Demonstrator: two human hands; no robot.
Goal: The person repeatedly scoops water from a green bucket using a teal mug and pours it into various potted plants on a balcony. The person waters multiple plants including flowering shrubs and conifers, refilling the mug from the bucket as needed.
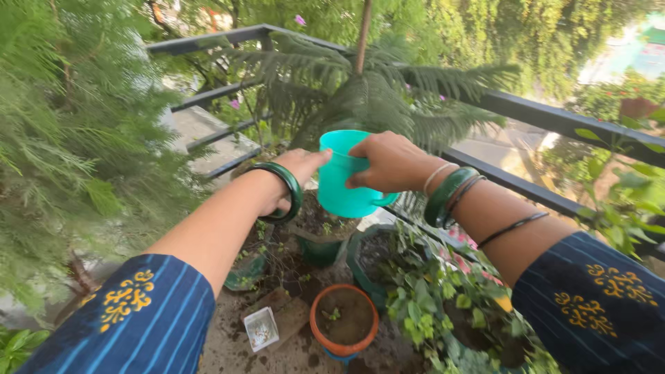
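Both arms outstretched; right hand (pixel 388 163) fingers curled in grip, left hand (pixel 298 170) fingertips extended.

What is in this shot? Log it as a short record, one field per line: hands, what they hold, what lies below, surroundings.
right hand: grips the turquoise mug from above, mug tilted
left hand: fingertips touch the mug's side
wrists: green bangles on both
below mug: dark green pot with soil
nearby: orange pot with soil; leafy plant at right
ground: small white packet
behind: conifer and black railing
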